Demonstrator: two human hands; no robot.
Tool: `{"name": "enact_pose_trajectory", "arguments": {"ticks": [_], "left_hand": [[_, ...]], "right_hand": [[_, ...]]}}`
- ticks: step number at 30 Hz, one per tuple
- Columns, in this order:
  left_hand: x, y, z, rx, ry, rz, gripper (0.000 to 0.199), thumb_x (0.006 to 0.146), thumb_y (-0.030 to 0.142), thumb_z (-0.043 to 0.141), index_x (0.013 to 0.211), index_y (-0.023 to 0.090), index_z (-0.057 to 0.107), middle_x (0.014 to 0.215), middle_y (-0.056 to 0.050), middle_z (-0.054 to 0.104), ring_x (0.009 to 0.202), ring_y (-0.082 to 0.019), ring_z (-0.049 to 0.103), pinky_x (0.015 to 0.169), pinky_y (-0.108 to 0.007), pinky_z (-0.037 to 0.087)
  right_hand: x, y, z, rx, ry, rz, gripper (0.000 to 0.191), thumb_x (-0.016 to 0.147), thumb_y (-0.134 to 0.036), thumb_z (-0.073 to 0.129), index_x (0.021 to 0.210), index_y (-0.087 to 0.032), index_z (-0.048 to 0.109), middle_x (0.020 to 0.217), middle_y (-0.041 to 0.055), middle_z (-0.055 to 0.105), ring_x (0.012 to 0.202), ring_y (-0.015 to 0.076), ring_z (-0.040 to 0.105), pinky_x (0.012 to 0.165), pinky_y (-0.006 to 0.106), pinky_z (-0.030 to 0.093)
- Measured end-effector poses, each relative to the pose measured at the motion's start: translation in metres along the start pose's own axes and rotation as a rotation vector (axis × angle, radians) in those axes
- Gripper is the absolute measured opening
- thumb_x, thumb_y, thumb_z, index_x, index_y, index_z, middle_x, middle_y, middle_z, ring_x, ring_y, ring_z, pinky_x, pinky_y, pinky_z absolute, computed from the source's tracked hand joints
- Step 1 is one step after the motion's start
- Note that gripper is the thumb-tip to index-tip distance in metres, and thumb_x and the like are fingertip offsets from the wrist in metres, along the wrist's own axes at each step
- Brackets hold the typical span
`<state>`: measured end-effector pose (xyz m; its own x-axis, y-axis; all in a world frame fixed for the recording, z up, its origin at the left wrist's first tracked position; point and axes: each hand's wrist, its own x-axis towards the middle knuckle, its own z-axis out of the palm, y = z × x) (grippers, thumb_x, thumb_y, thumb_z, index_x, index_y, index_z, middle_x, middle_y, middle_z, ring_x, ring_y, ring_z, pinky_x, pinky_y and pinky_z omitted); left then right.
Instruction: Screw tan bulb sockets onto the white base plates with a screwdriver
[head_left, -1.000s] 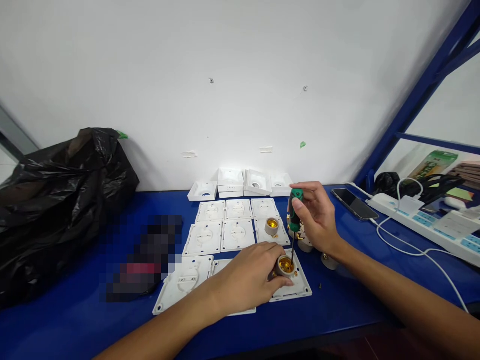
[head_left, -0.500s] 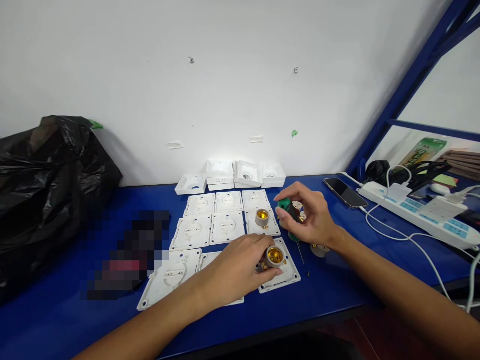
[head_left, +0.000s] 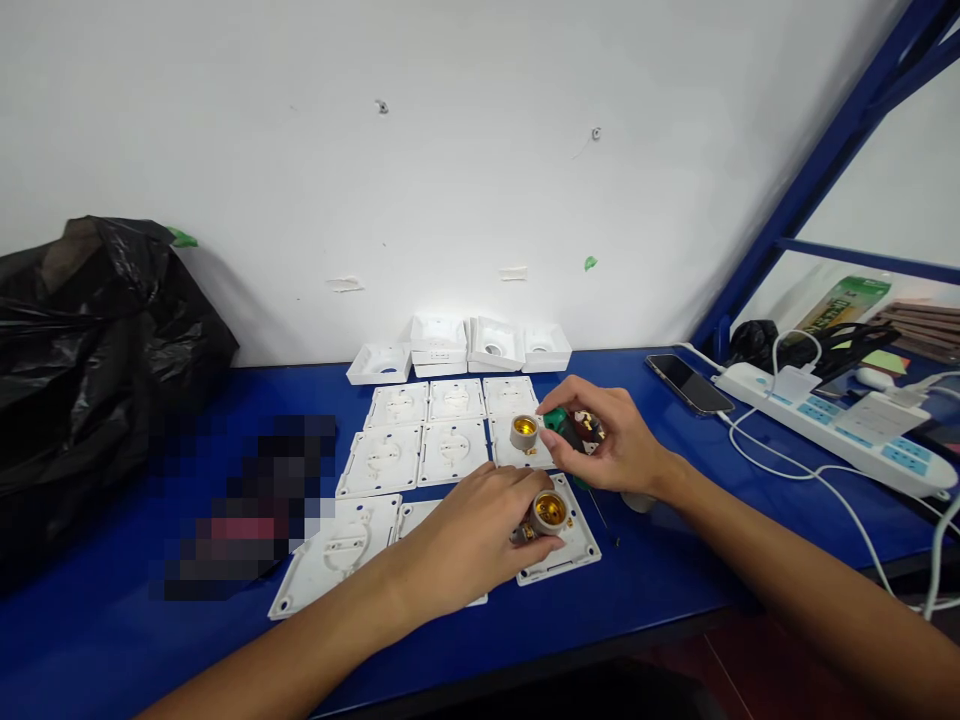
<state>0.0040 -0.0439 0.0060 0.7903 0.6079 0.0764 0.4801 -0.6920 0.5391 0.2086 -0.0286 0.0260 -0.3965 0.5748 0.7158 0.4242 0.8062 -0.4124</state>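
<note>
My left hand [head_left: 487, 530] is closed around a round lamp socket [head_left: 550, 512] with a brass-coloured inside, which it holds over a white square plate [head_left: 577, 555] near the front of the table. In my right hand [head_left: 607, 435] is a screwdriver [head_left: 564, 428] with a green and black handle, gripped between thumb and fingers. Its thin shaft slants down to the table, the tip close to a small dark screw [head_left: 617, 542]. A second lamp socket [head_left: 524, 432] stands on another white plate behind. More sockets [head_left: 637, 502] lie partly hidden behind my right hand.
Several white plates [head_left: 379, 460] lie in rows on the blue table [head_left: 660, 570]. White square boxes [head_left: 439, 335] are stacked against the wall. On the right are a phone [head_left: 688, 384] and a power strip [head_left: 832, 425] with white cables; a black plastic bag [head_left: 112, 360] stands left.
My right hand has shifted slightly left and tipped the screwdriver handle over, so its tip is nearer the small screw. My left hand stays on the lamp socket.
</note>
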Motion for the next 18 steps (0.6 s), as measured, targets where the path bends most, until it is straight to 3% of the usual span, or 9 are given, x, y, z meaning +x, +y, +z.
{"name": "enact_pose_trajectory", "arguments": {"ticks": [9,14,18], "left_hand": [[-0.001,0.001,-0.001,0.026,0.038,0.053,0.026,0.09,0.041,0.077,0.103,0.023,0.062,0.092,0.001,0.068,0.085,-0.022,0.061,0.093,-0.039,0.043],[-0.002,0.003,0.0,0.021,0.054,0.03,0.031,0.095,0.052,0.068,0.106,0.024,0.065,0.107,-0.002,0.066,0.088,-0.023,0.06,0.093,-0.042,0.044],[0.0,0.003,0.001,-0.133,0.115,-0.035,0.032,0.095,0.052,0.068,0.112,0.025,0.065,0.114,-0.004,0.063,0.096,-0.024,0.06,0.094,-0.043,0.046]], "right_hand": [[0.001,0.012,-0.003,0.07,0.335,0.095,0.009,0.092,-0.021,0.066,0.1,-0.024,0.061,0.062,-0.0072,0.053,0.05,0.01,0.046,0.049,0.027,0.039],[0.005,0.015,-0.001,0.072,0.6,0.114,0.008,0.092,-0.023,0.066,0.098,-0.023,0.061,0.063,-0.0056,0.056,0.05,0.0104,0.051,0.046,0.027,0.039],[0.009,0.015,-0.002,0.125,0.713,0.133,0.01,0.092,-0.027,0.067,0.098,-0.024,0.059,0.059,-0.0062,0.056,0.046,0.011,0.05,0.044,0.027,0.041]]}}
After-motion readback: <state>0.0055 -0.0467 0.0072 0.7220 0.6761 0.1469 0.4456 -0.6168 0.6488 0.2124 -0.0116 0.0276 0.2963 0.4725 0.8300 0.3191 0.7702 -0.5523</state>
